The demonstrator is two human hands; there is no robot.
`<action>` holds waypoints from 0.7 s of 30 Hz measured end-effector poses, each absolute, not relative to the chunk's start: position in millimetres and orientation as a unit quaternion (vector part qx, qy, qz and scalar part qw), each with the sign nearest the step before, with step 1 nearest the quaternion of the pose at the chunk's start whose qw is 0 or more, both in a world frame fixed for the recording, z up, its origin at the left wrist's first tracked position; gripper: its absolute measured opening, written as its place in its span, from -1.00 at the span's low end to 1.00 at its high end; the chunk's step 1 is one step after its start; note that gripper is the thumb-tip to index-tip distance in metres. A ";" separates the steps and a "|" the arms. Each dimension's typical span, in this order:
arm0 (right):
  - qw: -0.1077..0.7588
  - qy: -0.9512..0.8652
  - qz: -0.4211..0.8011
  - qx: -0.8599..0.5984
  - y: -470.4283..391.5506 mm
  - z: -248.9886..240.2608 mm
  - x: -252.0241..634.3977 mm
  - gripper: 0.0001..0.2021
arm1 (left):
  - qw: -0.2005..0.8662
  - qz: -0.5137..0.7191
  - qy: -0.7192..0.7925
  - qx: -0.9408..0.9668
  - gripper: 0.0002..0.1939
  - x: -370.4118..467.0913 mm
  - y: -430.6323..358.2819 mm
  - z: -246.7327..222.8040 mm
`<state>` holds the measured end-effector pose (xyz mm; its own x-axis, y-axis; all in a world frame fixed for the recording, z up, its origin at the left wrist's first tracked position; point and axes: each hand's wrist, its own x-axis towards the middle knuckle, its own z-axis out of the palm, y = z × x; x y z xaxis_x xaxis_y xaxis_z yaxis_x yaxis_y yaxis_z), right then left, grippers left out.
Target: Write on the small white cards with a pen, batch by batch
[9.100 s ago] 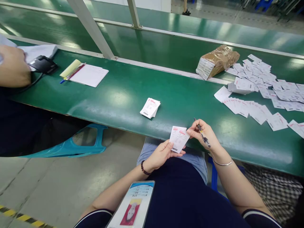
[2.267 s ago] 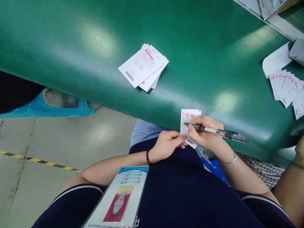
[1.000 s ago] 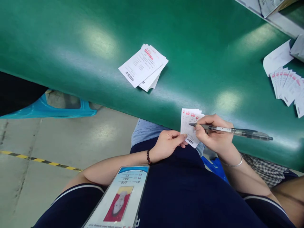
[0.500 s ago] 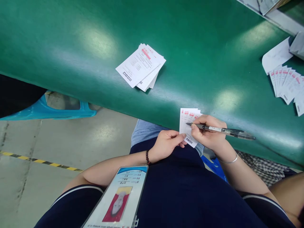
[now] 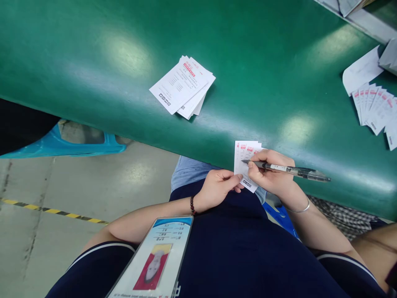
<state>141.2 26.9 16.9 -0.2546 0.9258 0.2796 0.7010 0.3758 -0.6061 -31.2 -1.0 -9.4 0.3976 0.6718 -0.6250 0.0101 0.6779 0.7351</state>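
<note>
Several overlapping white certificate cards with red headings lie fanned at the near edge of the green table. My left hand pinches their lower corner, thumb on top and fingers beneath. In my right hand is a dark pen, its tip on one of the left cards and its barrel pointing right. The side of my right hand rests over the right part of the fan and hides some of it. Further up the table lies a loose stack of certificate cards.
At the right, a second fan of cards lies beside a white envelope-like paper on the green table. Blue plastic stools stand below the table edge. Part of another person sits close at the right.
The pen and my right hand have shifted very slightly left over the cards. My left hand keeps its hold on the fan.
</note>
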 end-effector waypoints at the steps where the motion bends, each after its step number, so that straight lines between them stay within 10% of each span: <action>1: 0.307 -0.771 0.183 -0.528 26.8 16.6 141.4 -0.91 | 0.765 0.218 0.503 0.338 -0.72 -31.2 -1.5 -10.1; 21: 0.304 -0.778 0.162 -0.526 27.4 17.4 140.2 -0.91 | 0.768 0.226 0.500 0.332 -0.73 -29.8 -1.1 -10.9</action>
